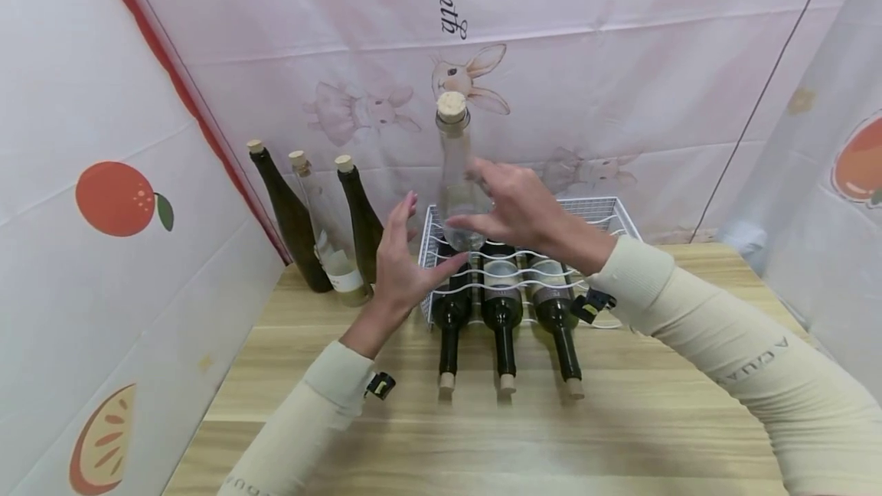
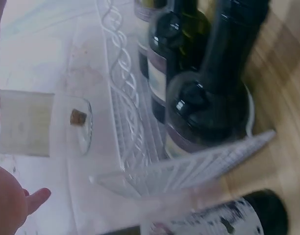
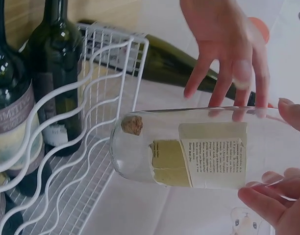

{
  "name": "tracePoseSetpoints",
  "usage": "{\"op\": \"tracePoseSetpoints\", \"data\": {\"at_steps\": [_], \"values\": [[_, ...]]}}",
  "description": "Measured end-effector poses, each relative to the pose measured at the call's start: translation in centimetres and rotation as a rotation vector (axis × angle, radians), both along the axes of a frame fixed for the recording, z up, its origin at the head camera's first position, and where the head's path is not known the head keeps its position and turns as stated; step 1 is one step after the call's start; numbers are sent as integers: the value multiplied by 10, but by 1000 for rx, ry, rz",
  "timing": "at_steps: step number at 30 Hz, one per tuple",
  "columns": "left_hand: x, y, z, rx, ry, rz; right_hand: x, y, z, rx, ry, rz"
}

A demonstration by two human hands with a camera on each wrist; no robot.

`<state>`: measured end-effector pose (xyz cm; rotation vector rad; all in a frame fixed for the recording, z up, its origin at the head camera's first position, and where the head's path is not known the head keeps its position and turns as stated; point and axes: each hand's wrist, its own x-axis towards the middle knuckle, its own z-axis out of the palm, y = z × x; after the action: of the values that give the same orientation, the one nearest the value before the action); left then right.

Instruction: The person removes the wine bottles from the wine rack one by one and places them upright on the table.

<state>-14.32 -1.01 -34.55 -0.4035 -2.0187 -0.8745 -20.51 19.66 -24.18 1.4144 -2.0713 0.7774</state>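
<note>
A clear glass bottle [image 1: 453, 148] with a cork in its mouth stands upright in the air over the white wire rack [image 1: 625, 222]. My right hand [image 1: 520, 209] grips it from the right, thumb and fingers around its side. In the right wrist view the bottle [image 3: 209, 156] shows a torn printed label and a loose bit of cork inside, near its base. My left hand [image 1: 396, 270] is at the bottle's left with fingers spread and extended. Its fingertips come right up to the glass in the right wrist view. Three dark corked bottles [image 1: 501, 312] lie in the rack, necks toward me.
Left of the rack stand two dark green bottles [image 1: 292, 224] and a clear bottle [image 1: 350, 282] with a label, all corked. The wooden table [image 1: 551, 442] runs up to a pink printed curtain [image 1: 276, 14] behind. Wavy wires cross the rack's top.
</note>
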Motion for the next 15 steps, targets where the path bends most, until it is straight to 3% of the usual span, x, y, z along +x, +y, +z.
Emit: {"op": "tracePoseSetpoints", "data": {"at_steps": [15], "values": [[-7,30,16,18,48,69,15,-2,4,-71,-260,-63]]}}
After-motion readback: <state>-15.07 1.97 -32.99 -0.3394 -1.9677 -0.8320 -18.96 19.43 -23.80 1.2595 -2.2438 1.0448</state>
